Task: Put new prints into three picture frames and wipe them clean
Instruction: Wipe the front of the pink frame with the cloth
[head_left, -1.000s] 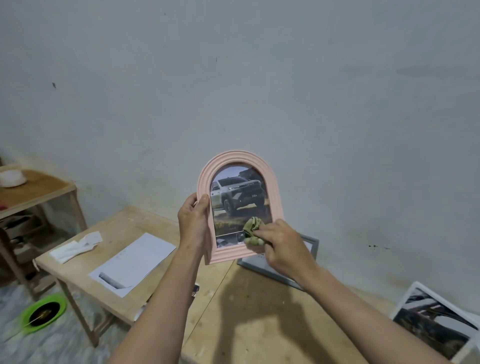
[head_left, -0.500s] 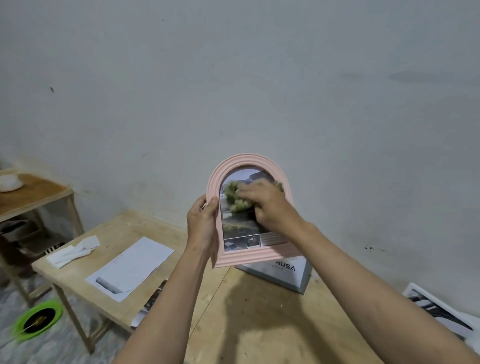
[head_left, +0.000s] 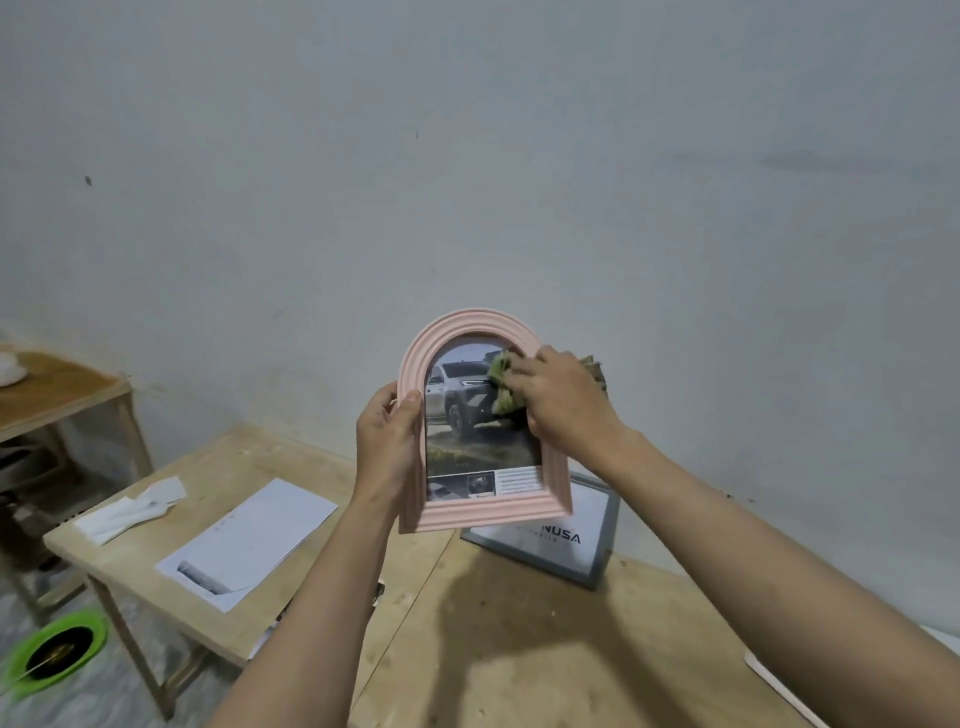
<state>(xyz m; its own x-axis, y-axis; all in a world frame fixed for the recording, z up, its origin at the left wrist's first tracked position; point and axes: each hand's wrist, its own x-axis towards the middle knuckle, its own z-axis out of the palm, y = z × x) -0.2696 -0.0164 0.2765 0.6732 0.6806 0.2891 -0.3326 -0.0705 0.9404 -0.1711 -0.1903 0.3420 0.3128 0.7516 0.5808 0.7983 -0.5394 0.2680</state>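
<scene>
Pink arched frame (head_left: 485, 512) of ridged, matt plastic, its pane faintly glossy over a printed paper car photo (head_left: 470, 431). Crumpled green cloth (head_left: 501, 384), coarse-looking. Pale wooden tabletop (head_left: 519, 649), unvarnished and matt. Grey rectangular frame (head_left: 605, 540), smooth. White paper sheet (head_left: 249, 540), matt.

Pale wall (head_left: 467, 156), wooden tables (head_left: 519, 649)

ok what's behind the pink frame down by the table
A grey frame leans on the wall behind the pink frame, its lettering ending "NUSA". Its upper left part is hidden by the pink frame.
</scene>
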